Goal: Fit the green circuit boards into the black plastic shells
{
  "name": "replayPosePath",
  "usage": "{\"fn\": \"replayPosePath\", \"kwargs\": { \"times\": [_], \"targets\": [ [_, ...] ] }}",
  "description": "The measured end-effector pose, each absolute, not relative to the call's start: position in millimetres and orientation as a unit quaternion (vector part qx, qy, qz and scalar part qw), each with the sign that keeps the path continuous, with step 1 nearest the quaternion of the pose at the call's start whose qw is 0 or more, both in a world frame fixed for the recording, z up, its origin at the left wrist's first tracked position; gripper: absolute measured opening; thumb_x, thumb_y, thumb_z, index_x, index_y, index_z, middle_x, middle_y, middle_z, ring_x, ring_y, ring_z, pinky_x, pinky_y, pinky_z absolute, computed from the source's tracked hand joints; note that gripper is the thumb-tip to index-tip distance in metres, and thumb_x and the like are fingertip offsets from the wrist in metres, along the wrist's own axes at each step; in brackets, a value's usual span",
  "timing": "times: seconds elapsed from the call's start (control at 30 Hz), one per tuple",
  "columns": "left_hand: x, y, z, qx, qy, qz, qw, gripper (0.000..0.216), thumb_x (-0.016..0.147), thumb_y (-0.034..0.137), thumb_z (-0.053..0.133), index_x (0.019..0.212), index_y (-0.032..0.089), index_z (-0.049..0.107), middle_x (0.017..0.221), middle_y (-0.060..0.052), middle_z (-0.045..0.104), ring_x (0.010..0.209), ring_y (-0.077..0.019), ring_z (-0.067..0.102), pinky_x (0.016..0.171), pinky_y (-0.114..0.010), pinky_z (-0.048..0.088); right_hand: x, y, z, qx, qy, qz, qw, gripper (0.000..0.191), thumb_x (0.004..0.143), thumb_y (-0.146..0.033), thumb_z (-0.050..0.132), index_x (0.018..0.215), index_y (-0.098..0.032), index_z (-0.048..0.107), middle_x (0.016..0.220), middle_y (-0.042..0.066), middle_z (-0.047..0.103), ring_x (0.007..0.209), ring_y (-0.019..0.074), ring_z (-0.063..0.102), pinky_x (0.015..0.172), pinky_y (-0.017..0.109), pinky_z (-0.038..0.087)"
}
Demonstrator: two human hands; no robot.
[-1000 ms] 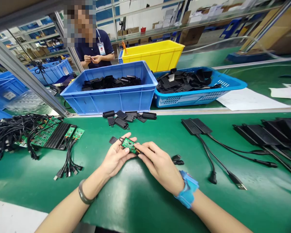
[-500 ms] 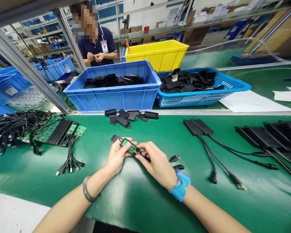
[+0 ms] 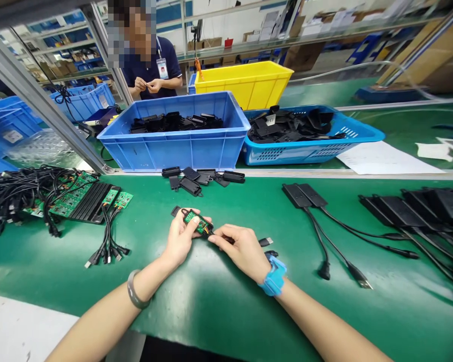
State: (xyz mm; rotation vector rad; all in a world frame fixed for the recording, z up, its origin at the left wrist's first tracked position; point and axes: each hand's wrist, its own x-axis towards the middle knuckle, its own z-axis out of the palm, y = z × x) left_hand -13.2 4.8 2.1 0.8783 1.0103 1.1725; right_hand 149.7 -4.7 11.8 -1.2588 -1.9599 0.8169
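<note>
My left hand [image 3: 179,241] is closed around a small green circuit board [image 3: 191,217] that lies in a black plastic case shell, its thumb pressing on the board. Another black case piece [image 3: 175,210] sticks out past the fingers of that hand. At the board's near end, coloured wires show, and my right hand [image 3: 241,249] pinches the black cable there. Most of this cable is hidden under the right hand; black plug ends [image 3: 266,242] show beyond it. Several loose black case shells [image 3: 191,186] lie on the green table in front of the hands.
Boards with bundled cables [image 3: 75,198] lie at left. Cased units with cables [image 3: 304,195] and more such units [image 3: 396,213] lie at right. Behind stand a blue bin [image 3: 173,151], a blue basket [image 3: 287,155] and a yellow bin [image 3: 245,83]. A person [image 3: 151,70] stands opposite.
The board in its shell has turned slightly and sits a little more exposed in my left hand. My right fingers have shifted to the cable end. The view has moved slightly.
</note>
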Motion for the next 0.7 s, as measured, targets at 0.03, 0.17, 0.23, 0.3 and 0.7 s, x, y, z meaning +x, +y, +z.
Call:
{"fn": "replayPosePath", "kwargs": {
  "times": [0.03,0.17,0.23,0.3,0.7],
  "targets": [
    [-13,5,2,0.383,0.439,0.512,0.631,0.037,0.080,0.040,0.068,0.103,0.017,0.049,0.090,-0.009,0.073,0.082,-0.0209,0.071,0.074,-0.033,0.054,148,-7,11,-0.480,-0.748,0.301,0.345,0.035,0.091,-0.039,0.054,0.064,-0.019,0.061,0.061,-0.001,0.059,0.057,0.0133,0.052,0.055,0.024,0.037],
    [-12,4,1,0.382,0.438,0.515,0.630,0.036,0.081,0.040,0.068,0.102,0.017,0.050,0.091,-0.009,0.073,0.083,-0.0211,0.070,0.073,-0.032,0.054,143,-10,9,-0.480,-0.736,0.303,0.369,0.030,0.091,-0.037,0.056,0.068,-0.019,0.064,0.063,0.000,0.061,0.058,0.0137,0.054,0.057,0.025,0.039],
    [-11,3,1,0.371,0.434,0.523,0.633,0.036,0.080,0.039,0.068,0.102,0.017,0.049,0.090,-0.009,0.073,0.083,-0.0210,0.071,0.074,-0.032,0.054,143,-9,8,-0.491,-0.720,0.332,0.360,0.032,0.090,-0.037,0.056,0.066,-0.019,0.064,0.060,0.000,0.062,0.056,0.0135,0.054,0.056,0.025,0.039],
    [-11,3,2,0.359,0.432,0.531,0.634,0.037,0.080,0.040,0.069,0.102,0.017,0.049,0.089,-0.008,0.074,0.082,-0.0209,0.071,0.074,-0.033,0.054,144,-7,7,-0.502,-0.703,0.366,0.346,0.034,0.090,-0.038,0.055,0.063,-0.018,0.064,0.056,-0.001,0.062,0.053,0.0132,0.054,0.054,0.024,0.040],
    [-9,-1,4,0.397,0.452,0.538,0.591,0.037,0.081,0.044,0.066,0.102,0.018,0.049,0.092,-0.010,0.074,0.081,-0.0207,0.070,0.071,-0.031,0.054,149,4,4,-0.506,-0.654,0.485,0.284,0.033,0.086,-0.039,0.053,0.066,-0.017,0.064,0.053,0.000,0.061,0.048,0.0128,0.057,0.050,0.022,0.043]
  ]
}}
